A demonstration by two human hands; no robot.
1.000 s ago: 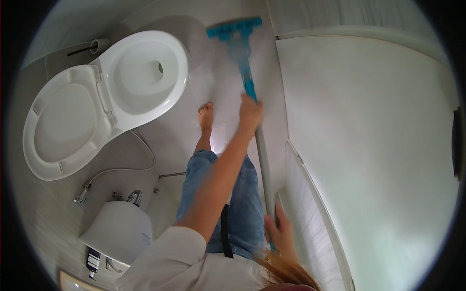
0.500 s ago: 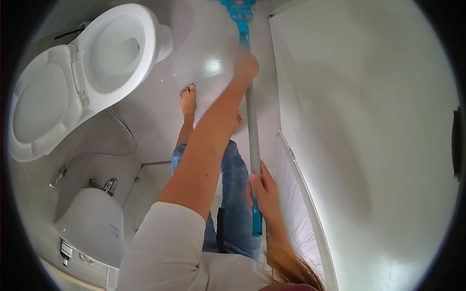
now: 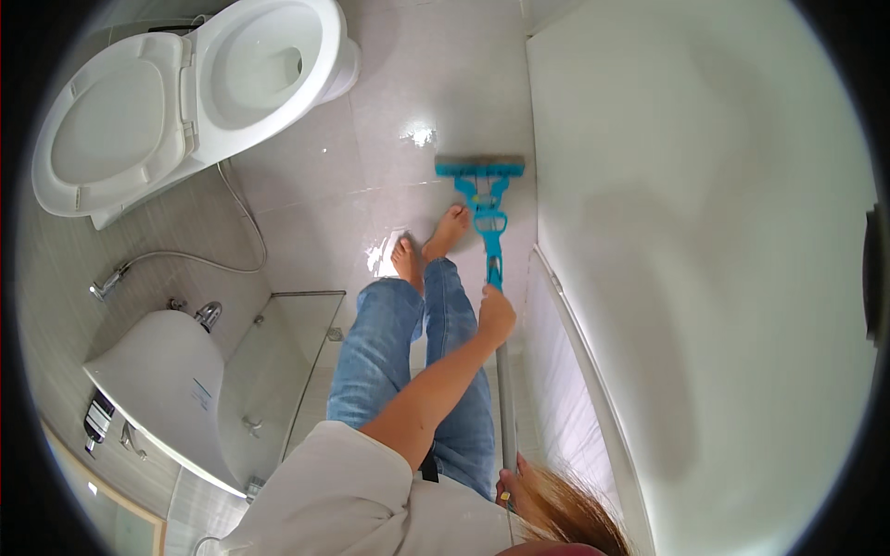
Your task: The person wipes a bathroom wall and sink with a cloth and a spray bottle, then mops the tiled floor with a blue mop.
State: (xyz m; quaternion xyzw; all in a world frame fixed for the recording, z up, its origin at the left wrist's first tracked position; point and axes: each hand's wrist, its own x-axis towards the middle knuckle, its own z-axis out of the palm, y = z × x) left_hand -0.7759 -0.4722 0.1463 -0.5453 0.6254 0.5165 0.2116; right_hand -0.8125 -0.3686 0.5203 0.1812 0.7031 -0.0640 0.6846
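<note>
A sponge mop (image 3: 479,170) with a bright blue head and a grey pole reaches the tiled floor ahead of my bare feet. My left hand (image 3: 497,315) wraps round the pole just below the blue joint of the head. Close to my body, my right hand (image 3: 512,482) is closed on the pole's upper part, half covered by long hair. The blue grip at that end is hidden. A wide grey sponge strip lines the far edge of the head, near the foot of the white wall.
On the left stands a white toilet (image 3: 255,65) with its lid raised. A hose sprayer (image 3: 109,283) hangs below it. Nearer are a washbasin (image 3: 167,380) and a glass panel (image 3: 287,371). A pale wall (image 3: 686,259) fills the right side. Wet patches shine on the floor.
The mop has been drawn back toward me, bringing its whole head into view. My left arm has bent and come nearer, and my right hand has moved closer to my body. My feet have shifted.
</note>
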